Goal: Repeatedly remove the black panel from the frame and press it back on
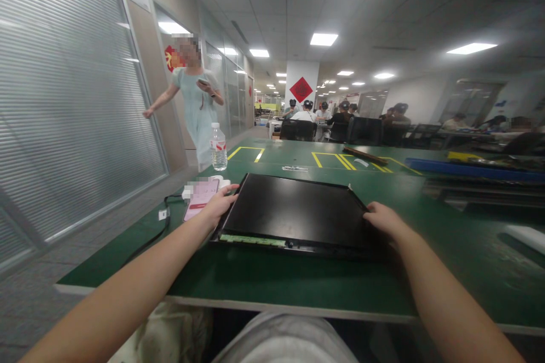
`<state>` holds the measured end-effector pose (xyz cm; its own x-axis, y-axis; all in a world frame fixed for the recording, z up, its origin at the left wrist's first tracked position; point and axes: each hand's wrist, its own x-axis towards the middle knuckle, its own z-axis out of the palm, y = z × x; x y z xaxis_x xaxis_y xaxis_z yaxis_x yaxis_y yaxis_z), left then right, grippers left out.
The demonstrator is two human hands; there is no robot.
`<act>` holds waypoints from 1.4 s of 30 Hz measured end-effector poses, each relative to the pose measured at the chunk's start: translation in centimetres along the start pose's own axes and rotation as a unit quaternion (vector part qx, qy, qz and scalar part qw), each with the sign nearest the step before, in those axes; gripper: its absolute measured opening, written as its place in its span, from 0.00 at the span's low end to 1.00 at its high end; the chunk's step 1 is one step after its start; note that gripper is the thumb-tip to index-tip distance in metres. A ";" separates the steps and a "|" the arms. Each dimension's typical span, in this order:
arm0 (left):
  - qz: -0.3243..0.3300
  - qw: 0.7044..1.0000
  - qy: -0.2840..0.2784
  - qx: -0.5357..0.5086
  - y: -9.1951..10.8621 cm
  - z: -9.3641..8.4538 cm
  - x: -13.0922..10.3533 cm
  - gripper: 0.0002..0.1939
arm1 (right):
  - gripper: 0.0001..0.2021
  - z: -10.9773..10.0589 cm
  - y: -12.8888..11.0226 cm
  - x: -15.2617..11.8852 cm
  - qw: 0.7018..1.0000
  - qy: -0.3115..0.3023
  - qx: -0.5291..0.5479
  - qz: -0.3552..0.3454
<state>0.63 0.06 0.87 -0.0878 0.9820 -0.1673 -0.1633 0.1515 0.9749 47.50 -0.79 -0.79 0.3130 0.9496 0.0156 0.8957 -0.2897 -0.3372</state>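
Observation:
A flat black display panel (293,204) is before me over the green tabletop, its dark face up. Along its near edge runs a narrow green circuit strip (254,240). My left hand (222,204) grips the panel's left edge, fingers partly hidden beside the dark frame. At the opposite side, my right hand (382,219) pinches the right edge, thumb near the top; its other fingers are hidden below. A small light tab sticks up at the panel's far right corner. Whether the panel rests fully on the table or is slightly raised, I cannot tell.
Left of the panel are a phone (202,198), a water bottle (218,148) and a black cable (167,218). Beyond lie a small silvery piece (294,169), a dark strip (364,155) and yellow tape marks. A long blue object (472,172) lies right. A person (196,96) stands beyond the table.

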 end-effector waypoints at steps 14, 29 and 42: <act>0.016 0.999 -0.034 -0.018 -0.1 0.0 0.0 0.16 | 0.17 -0.5 -0.5 -0.7 1.000 -0.011 0.002 0.004; -0.006 0.998 -0.047 -0.043 0.7 0.9 -1.2 0.15 | 0.18 0.0 -0.1 -0.2 1.000 0.000 -0.002 -0.001; 0.009 0.997 -0.069 -0.020 0.8 0.9 -1.9 0.32 | 0.18 -0.3 -0.4 -0.5 1.000 -0.012 0.014 0.007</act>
<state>1.58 -1.60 2.14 0.0442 0.9910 -0.1263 -0.2015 0.1327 0.9705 47.08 -1.14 -0.39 0.3183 0.9479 -0.0113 0.8816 -0.3004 -0.3642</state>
